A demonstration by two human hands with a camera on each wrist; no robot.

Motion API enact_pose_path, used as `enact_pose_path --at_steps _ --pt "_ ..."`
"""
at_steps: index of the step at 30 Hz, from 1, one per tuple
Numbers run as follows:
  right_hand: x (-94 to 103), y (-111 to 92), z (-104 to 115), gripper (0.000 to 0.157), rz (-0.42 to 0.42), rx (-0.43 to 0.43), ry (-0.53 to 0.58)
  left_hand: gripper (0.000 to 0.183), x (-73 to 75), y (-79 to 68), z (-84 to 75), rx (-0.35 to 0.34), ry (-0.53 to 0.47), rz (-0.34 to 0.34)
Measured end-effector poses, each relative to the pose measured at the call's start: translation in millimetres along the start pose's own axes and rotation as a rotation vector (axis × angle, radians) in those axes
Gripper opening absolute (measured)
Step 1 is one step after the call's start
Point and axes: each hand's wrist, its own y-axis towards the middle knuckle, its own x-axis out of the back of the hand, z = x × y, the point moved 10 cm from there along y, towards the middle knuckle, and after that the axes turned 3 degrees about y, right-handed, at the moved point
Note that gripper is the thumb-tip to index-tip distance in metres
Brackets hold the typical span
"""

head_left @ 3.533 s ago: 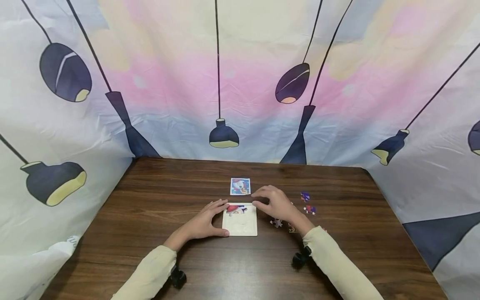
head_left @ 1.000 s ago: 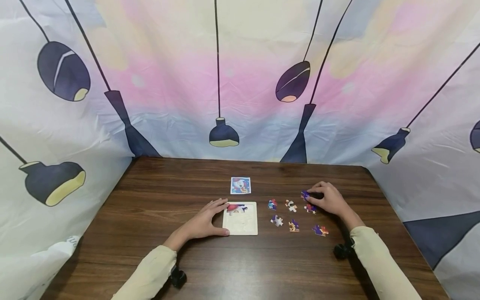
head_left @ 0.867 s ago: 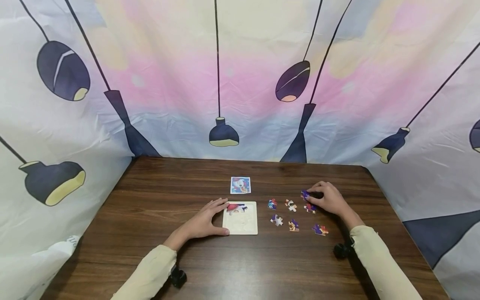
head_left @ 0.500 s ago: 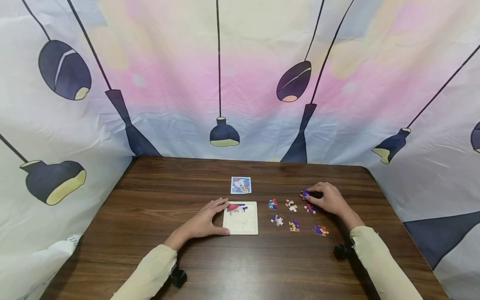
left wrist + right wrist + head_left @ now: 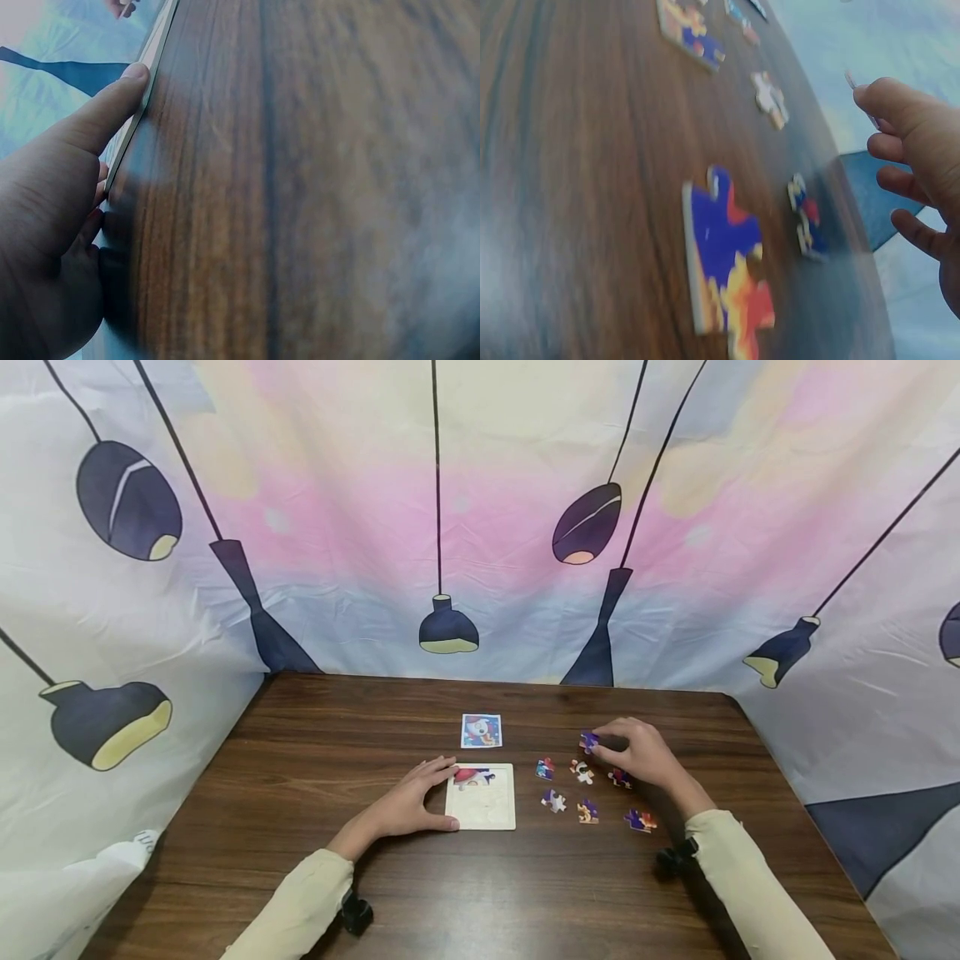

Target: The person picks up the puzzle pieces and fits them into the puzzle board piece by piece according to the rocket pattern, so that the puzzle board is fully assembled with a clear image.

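Observation:
A cream square puzzle board [image 5: 483, 811] lies on the table, with joined puzzle pieces [image 5: 472, 777] of a red-and-white picture along its upper left. My left hand [image 5: 403, 802] holds the board by its left side, thumb at the near corner and fingers at the far one. In the left wrist view the thumb [image 5: 112, 109] rests on the board's edge. My right hand [image 5: 647, 755] pinches a purple puzzle piece [image 5: 588, 742] between thumb and fingers, raised off the table. From the right wrist this piece [image 5: 863, 99] shows only as a thin edge.
Loose puzzle pieces lie right of the board, among them a blue-red one [image 5: 544, 768], a white one [image 5: 554, 802] and a purple-orange one [image 5: 640, 821]. A small picture card [image 5: 481, 732] lies beyond the board. A printed cloth [image 5: 510, 527] hangs behind the table [image 5: 360, 718].
My right hand moved from beside the board out to the far-right purple piece, took it, and has now lifted it leftward. The left hand stays on the board.

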Motion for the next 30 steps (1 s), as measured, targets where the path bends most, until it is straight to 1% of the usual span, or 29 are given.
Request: enact_pose_path --at_steps 9,18,22,25,30 --pt "-9.9 10 27 0.03 0.006 0.025 0.052 0.095 -0.1 -0.3 -0.8 -0.006 0.003 0.0" --pt "-26.6 18 55 0.029 0.022 0.105 0.069 0.095 -0.1 -0.3 -0.6 -0.009 0.002 -0.002" --pt "-34.7 21 70 0.028 0.026 0.155 0.079 0.095 -0.1 -0.4 -0.5 -0.007 0.001 -0.001" --pt "-41.9 23 79 0.028 0.041 0.187 0.079 0.095 -0.2 -0.3 -0.3 -0.005 0.0 -0.001" --pt "-54.2 27 92 0.027 0.082 0.206 0.072 0.096 -0.2 -0.2 0.3 -0.003 0.001 -0.004"
